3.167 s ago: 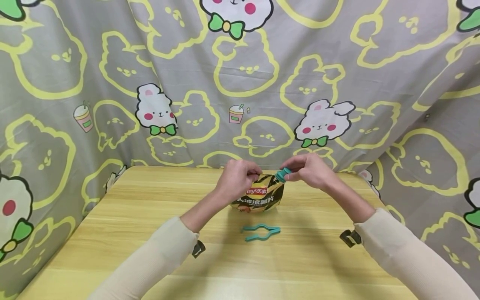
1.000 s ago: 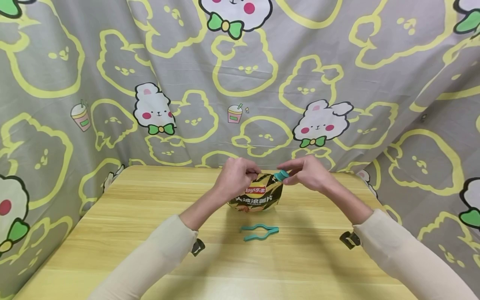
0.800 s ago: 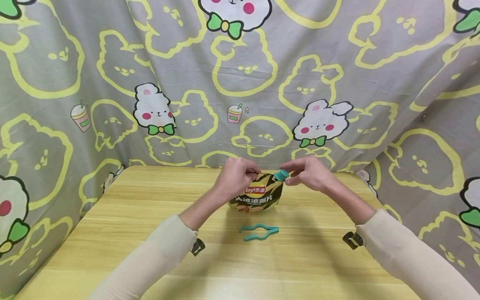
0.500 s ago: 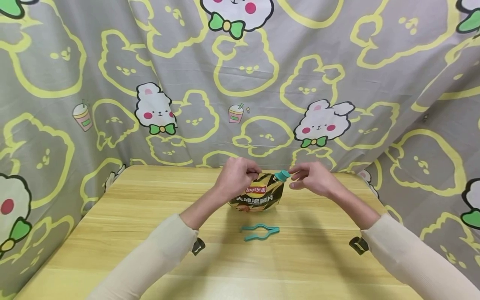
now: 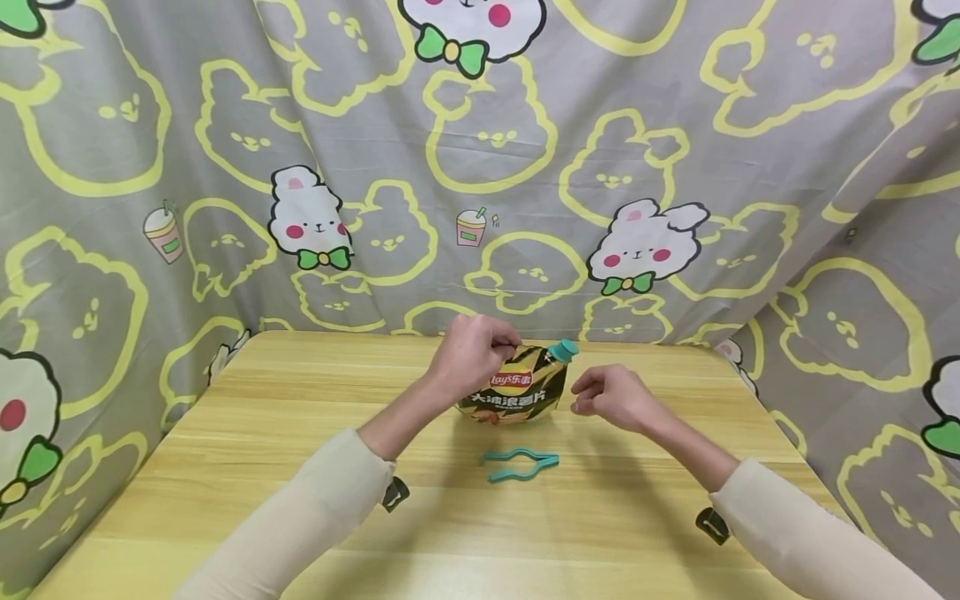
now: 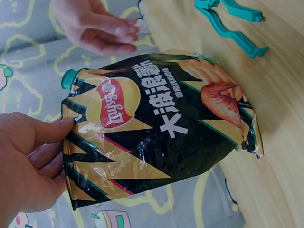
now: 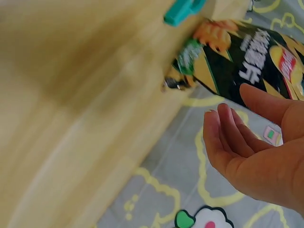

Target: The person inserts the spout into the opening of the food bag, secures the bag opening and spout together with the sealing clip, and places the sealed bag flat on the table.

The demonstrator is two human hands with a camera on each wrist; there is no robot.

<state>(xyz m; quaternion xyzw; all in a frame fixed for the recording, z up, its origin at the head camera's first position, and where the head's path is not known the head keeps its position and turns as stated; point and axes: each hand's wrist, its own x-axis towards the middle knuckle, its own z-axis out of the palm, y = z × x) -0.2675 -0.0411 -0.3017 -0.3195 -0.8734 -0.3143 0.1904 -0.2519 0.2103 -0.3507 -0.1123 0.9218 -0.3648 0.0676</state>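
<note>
A black and gold Lay's chip bag (image 5: 517, 392) stands upright on the table. My left hand (image 5: 468, 354) pinches its top edge between thumb and fingers, clearly seen in the left wrist view, where the chip bag (image 6: 156, 114) reaches across the frame. A teal capped spout (image 5: 562, 351) sits on the bag's top right corner. To the right of the bag my right hand (image 5: 611, 397) hovers with loosely bent fingers and nothing in them; in the right wrist view this right hand (image 7: 251, 147) is apart from the bag.
On the table in front of the bag lies a teal hinged clip (image 5: 521, 464), spread apart, with a rounded middle. The wooden table (image 5: 262, 467) ends at a grey patterned curtain (image 5: 405, 150) behind and at both sides.
My right hand has let go of the teal spout and moved down towards me, beside the bag. The spout stays on the bag's corner. My left hand keeps its place on the top edge.
</note>
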